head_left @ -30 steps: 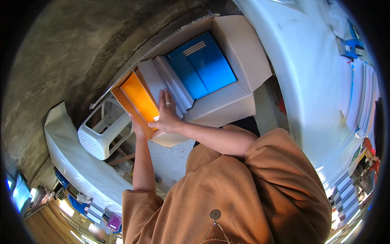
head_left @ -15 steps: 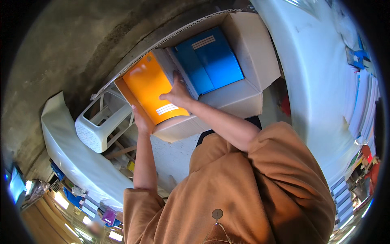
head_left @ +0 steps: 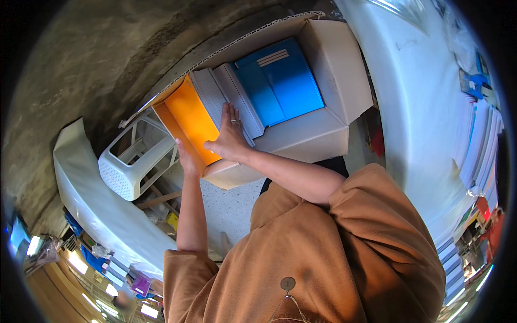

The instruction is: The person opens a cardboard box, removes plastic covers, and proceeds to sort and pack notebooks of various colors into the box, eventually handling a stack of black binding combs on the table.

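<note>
Standing open on the pale speckled floor [head_left: 229, 212], the large corrugated cardboard carton [head_left: 328, 70] holds stacks of spiral-bound notebooks packed on edge and flat. A blue-covered notebook stack [head_left: 280, 81] lies to the right, a row of white perforated notebook edges [head_left: 215, 97] sits in the middle, and the orange-covered notebook [head_left: 195, 123] stands at the carton's left end, tilted against the wall.

The orange-covered notebook is judged light to moderate in weight, stiff across its cover but liable to flex if gripped by one corner alone. Its glossy cover looks slippery; hold is best taken along the lower edge and the flat face together, clear of the spiral binding.

The left hand [head_left: 187, 159] is pressed against the lower end of the orange cover, fingers closed on its edge. The right hand [head_left: 230, 137] lies spread, palm down, across the white notebook edges just beside the orange cover, a ring showing on one finger.

A white plastic stool [head_left: 132, 161] lies tipped on its side near the carton's left. A long white bench [head_left: 425, 107] runs along the right, bearing stacked stationery at its far edge. A second white bench [head_left: 97, 210] curves along the lower left. The rough grey concrete wall [head_left: 97, 59] fills the upper left.
</note>
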Action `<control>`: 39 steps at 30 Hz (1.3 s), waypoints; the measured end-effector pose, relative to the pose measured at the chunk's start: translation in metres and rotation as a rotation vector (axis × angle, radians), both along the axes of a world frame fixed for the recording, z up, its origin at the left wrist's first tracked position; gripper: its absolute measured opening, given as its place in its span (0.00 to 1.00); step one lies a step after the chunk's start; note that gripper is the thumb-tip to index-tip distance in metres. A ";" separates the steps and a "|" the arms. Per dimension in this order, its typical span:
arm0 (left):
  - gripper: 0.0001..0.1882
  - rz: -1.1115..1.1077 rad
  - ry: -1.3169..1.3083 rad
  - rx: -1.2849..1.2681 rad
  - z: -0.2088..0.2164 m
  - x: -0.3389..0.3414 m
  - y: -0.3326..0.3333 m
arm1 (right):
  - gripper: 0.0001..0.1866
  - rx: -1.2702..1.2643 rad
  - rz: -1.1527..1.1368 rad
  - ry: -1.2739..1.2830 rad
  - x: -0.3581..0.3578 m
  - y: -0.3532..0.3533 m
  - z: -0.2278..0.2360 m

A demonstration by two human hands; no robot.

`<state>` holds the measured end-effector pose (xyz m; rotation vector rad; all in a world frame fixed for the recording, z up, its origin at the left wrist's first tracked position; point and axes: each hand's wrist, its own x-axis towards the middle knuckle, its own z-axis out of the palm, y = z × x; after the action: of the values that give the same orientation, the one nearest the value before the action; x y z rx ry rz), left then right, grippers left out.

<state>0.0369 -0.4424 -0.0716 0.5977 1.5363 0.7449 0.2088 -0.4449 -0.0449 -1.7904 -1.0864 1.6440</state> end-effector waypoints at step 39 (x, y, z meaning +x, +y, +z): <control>0.34 0.037 0.030 0.084 -0.014 -0.021 -0.011 | 0.30 -0.128 -0.278 0.243 0.085 0.011 0.037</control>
<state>0.0160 -0.4538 -0.0858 0.6467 1.5532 0.8358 0.2942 -0.4337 -0.0083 -1.6762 -0.6082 1.7324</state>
